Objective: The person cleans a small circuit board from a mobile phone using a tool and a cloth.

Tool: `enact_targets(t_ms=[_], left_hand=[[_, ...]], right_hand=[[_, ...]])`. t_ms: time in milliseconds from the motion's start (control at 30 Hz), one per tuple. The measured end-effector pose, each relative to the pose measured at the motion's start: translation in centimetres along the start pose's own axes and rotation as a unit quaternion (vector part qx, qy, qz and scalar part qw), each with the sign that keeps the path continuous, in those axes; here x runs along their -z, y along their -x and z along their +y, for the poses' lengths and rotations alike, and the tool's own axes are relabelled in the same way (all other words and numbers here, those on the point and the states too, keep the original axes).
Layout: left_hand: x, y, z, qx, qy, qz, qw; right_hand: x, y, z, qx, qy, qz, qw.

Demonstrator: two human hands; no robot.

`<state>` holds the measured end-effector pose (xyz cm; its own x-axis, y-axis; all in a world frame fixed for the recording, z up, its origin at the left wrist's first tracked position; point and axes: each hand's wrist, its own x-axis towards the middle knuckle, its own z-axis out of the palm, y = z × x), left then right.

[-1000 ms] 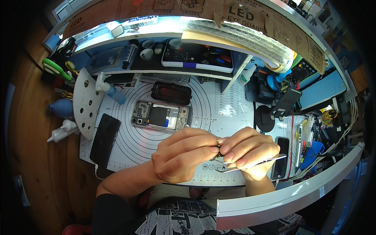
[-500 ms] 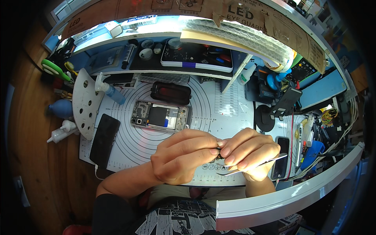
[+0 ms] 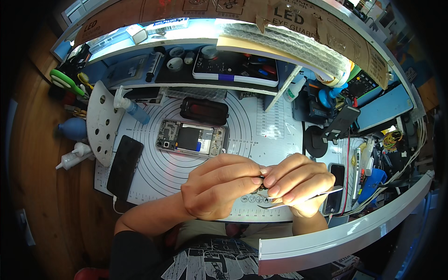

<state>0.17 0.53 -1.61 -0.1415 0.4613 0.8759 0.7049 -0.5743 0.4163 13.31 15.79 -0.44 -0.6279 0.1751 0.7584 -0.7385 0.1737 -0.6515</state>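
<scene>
Wooden flooring [image 3: 60,205] shows on the left, beside a white mat [image 3: 156,179] printed with dark rings and rulers. Above the near part of this mat the left hand [image 3: 217,184] and the right hand [image 3: 298,179] meet, fingertips close together. Between them is a small dark part [image 3: 261,187], mostly hidden by the fingers; the left hand pinches it between closed thumb and fingertips, and the right hand's fingertips close in at its right side, though whether they grip it I cannot tell. Under its curled fingers the right hand clasps metal tweezers [image 3: 332,190], their tips pointing left and slightly apart. Beyond the hands an opened phone [image 3: 189,138] lies with its inner parts bare, just on the near side of a black oblong case [image 3: 204,111]. Farther left are a dark phone [image 3: 125,167] and a spray bottle [image 3: 137,112] of blue liquid; to the right stands a black stand [image 3: 317,141]
</scene>
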Motion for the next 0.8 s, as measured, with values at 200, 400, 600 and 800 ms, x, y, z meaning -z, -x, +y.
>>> enact_targets(t_ms=[200, 400, 600, 800], left_hand=[[0.0, -0.1, 0.1, 0.016, -0.001, -0.002, 1.0], [0.0, -0.1, 0.1, 0.022, 0.002, 0.001, 1.0], [0.0, 0.0, 0.1, 0.027, 0.004, 0.007, 1.0], [-0.2, 0.0, 0.0, 0.031, 0.005, 0.009, 0.999]], right_hand=[[-0.7, 0.2, 0.4, 0.013, -0.035, 0.055, 0.998], [-0.7, 0.3, 0.4, 0.011, -0.015, 0.052, 0.999], [-1.0, 0.3, 0.5, 0.011, -0.013, 0.06, 0.998], [-0.7, 0.3, 0.4, 0.01, 0.011, 0.035, 0.999]])
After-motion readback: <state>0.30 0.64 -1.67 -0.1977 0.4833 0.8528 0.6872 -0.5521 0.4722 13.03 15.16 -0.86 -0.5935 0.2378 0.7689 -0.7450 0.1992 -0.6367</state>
